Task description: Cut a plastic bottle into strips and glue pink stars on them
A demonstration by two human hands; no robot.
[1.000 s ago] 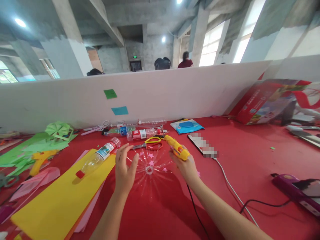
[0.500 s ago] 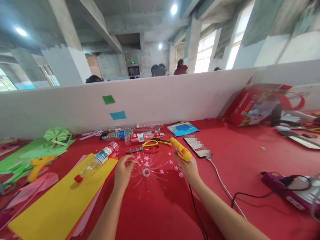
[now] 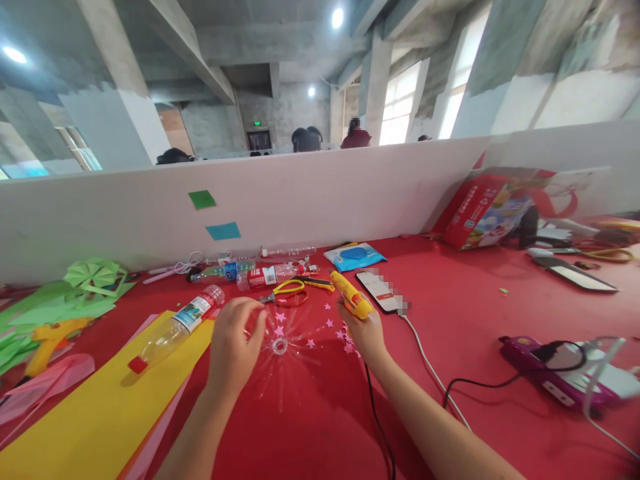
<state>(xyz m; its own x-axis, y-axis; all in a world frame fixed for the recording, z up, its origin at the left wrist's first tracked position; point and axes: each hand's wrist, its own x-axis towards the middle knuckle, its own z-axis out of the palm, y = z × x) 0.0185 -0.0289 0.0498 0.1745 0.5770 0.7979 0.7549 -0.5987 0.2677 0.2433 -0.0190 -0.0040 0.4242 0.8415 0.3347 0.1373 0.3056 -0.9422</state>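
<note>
A yellow glue gun (image 3: 351, 295) is gripped in my right hand (image 3: 369, 333), its black cord trailing down the red table. My left hand (image 3: 236, 343) is raised at the left of a clear plastic bottle piece (image 3: 279, 345), cut into thin strips that spread out round its neck. Its thumb and fingers curve toward each other; whether anything small is between them, I cannot make out. Pink paper stars (image 3: 279, 331) lie on and beside the strips, with several bunched near my right hand.
Scissors (image 3: 290, 289), plastic bottles (image 3: 270, 275) and a blue packet (image 3: 355, 255) lie toward the white partition (image 3: 300, 193). Coloured paper (image 3: 115, 400), a bottle (image 3: 177, 327) and another glue gun (image 3: 53, 340) are left. Rightward are a phone (image 3: 377, 290), power strip (image 3: 550, 373) and red bag (image 3: 480, 207).
The view has turned slightly right, so the table items appear farther left. My left hand has lifted closer to the camera; my right hand still holds the glue gun.
</note>
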